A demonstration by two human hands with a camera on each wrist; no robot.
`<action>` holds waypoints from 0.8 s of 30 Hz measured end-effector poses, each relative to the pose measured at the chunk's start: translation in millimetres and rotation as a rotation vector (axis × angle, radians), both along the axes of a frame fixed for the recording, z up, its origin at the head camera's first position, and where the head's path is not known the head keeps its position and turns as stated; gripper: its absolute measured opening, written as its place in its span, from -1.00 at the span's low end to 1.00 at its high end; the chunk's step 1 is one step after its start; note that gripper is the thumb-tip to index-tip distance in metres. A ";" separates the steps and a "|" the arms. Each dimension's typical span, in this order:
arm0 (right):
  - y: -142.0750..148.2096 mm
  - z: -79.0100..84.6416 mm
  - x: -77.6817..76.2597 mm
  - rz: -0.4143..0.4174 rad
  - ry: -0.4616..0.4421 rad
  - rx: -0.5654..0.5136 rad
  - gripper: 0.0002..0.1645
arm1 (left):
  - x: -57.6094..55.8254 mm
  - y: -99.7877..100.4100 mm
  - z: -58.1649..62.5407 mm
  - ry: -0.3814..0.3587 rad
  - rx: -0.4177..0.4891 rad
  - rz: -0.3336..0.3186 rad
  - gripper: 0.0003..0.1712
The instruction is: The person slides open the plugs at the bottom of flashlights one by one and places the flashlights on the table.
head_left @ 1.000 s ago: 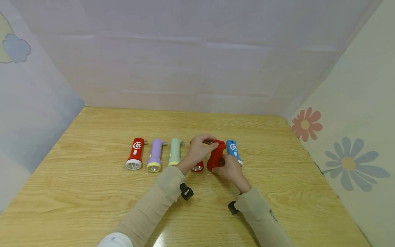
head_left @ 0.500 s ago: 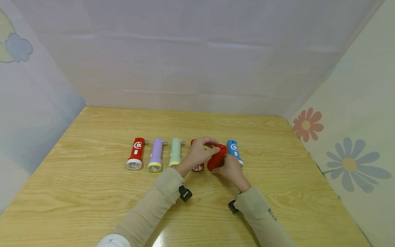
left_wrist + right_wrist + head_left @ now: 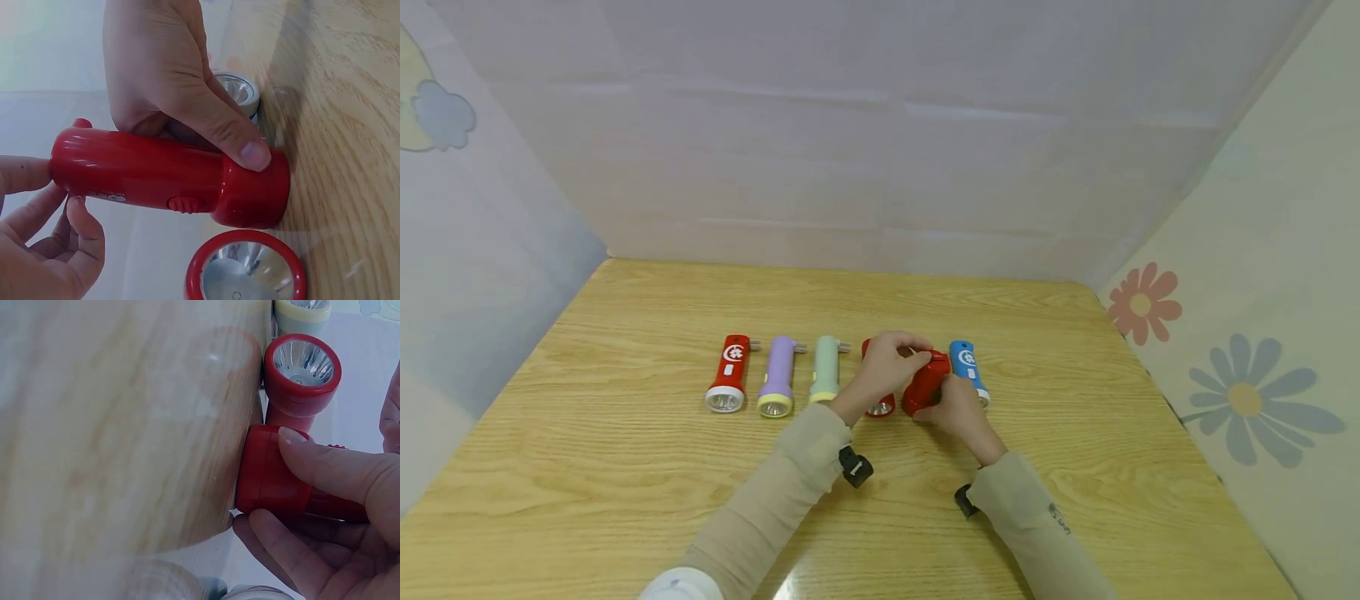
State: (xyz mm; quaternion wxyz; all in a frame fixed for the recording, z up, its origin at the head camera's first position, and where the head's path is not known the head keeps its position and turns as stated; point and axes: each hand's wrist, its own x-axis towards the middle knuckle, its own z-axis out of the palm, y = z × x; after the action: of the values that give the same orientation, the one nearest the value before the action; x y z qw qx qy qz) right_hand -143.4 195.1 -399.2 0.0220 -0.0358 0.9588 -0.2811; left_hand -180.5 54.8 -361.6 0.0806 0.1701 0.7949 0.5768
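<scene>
A red flashlight (image 3: 922, 390) stands lens-end down on the wooden table, its tail up and slightly tilted. My right hand (image 3: 958, 408) grips it low around the wide head, thumb on one side in the right wrist view. My left hand (image 3: 883, 367) pinches at the tail end with its fingertips; in the left wrist view a small red knob (image 3: 82, 123) shows beside that end, and a ridged switch (image 3: 186, 204) sits on the body. The flashlight's lens faces the table and is hidden. Just left of it lies a second red flashlight (image 3: 880, 406), partly covered by my left hand.
Left of the hands lie a pale green flashlight (image 3: 826, 367), a purple one and a red one with a white rim (image 3: 727, 392), each with plug prongs sticking out. A blue flashlight (image 3: 964, 358) lies close by my right hand. A wall cloth stands behind the table.
The held flashlight's tail end has come slightly lower in the head view, changing its tilt, and my left thumb has shifted with it. The right hand and the other flashlights stay put.
</scene>
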 end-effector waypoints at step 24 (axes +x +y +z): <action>0.8 -0.8 1.0 0.029 0.044 -0.003 -0.39 | -1.2 5.1 6.9 -0.034 -0.077 0.080 -0.87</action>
State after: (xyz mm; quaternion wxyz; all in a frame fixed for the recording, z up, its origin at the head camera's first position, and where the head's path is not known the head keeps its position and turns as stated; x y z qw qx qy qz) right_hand -142.3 195.9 -400.0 0.0052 -0.0558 0.9580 -0.2813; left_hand -181.7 59.9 -354.7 0.0776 0.1254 0.8210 0.5515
